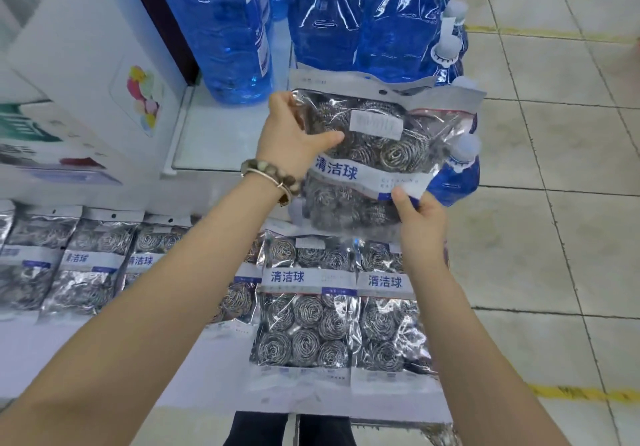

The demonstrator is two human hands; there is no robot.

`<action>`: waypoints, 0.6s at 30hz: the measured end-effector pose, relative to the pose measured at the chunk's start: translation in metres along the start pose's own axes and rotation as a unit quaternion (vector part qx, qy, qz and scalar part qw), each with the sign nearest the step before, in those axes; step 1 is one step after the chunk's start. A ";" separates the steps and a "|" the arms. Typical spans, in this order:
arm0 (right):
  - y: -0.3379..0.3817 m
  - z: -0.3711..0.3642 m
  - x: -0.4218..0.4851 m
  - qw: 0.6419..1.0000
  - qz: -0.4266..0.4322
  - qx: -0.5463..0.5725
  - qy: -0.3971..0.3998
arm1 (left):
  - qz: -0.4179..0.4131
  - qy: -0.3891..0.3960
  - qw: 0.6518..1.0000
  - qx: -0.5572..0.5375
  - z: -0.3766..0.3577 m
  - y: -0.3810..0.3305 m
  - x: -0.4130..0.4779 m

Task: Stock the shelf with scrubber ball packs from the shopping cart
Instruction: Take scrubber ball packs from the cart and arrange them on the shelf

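Left hand (294,140): I see it up in the air, with its fingers and thumb curled round the top left side of one scrubber ball pack (374,154).
Held pack: it is off the shelf, lifted up and tipped a bit, between my two hands. Shiny wire balls show through the clear bag.
Right hand (420,217): it pinches the bottom right edge of the same pack, thumb on top.
White box (86,64): it stands far left, behind the shelf things.
Row of packs (90,265): a few packs lie flat side by side on the left part of the shelf (228,376). My left arm hides some of them.
Two front packs (304,307): they lie flat and touch each other, just below the held pack.
Blue bottles (325,22): big ones stand at the back, behind the held pack.
Floor (554,168): pale tiles on the right.
Cart: I cannot see it plainly, so I cannot tell how many packs are still in it.
Done so far: I think a good part is done, as many packs already lie on the shelf.
Left to do: this pack is not yet set down. I think it needs a spot next to the others.
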State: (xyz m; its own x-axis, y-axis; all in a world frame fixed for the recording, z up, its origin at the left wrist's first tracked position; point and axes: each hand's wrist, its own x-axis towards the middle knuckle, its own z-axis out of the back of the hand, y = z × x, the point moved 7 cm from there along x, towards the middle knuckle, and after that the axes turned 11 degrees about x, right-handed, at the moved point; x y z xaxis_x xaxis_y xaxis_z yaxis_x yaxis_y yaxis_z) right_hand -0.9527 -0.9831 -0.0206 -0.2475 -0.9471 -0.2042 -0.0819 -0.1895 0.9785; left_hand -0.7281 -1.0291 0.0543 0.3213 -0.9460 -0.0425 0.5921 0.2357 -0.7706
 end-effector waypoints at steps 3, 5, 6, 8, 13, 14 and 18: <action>-0.007 -0.007 0.018 0.999 0.006 -0.018 -0.035 | -0.007 -0.019 0.999 0.036 -0.003 0.000 0.011; -0.012 -0.011 0.027 0.997 0.012 -0.043 -0.055 | -0.015 -0.037 0.996 0.077 -0.003 0.003 0.018; -0.014 -0.014 0.030 0.996 0.015 -0.058 -0.060 | -0.017 -0.044 0.993 0.109 -0.003 0.004 0.022; -0.019 -0.020 0.036 0.994 0.015 -0.088 -0.067 | -0.013 -0.049 0.984 0.168 -0.002 0.011 0.033; -0.047 -0.031 0.049 0.989 -0.034 -0.117 -0.079 | -0.025 -0.036 0.957 0.286 -0.011 0.021 0.047; -0.051 -0.031 0.052 0.988 -0.043 -0.121 -0.085 | -0.032 -0.043 0.951 0.306 -0.013 0.021 0.049; -0.057 -0.030 0.064 0.984 -0.049 -0.141 -0.094 | -0.038 -0.060 0.935 0.347 -0.016 0.022 0.057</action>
State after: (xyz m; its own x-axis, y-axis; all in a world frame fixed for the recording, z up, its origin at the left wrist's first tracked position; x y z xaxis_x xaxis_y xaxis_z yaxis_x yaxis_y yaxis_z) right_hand -0.9354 -1.0410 -0.0888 -0.4279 -0.8610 -0.2748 0.1496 -0.3673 0.9180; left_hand -0.7085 -1.0817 0.0246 0.3152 -0.9439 0.0986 0.9401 0.2963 -0.1686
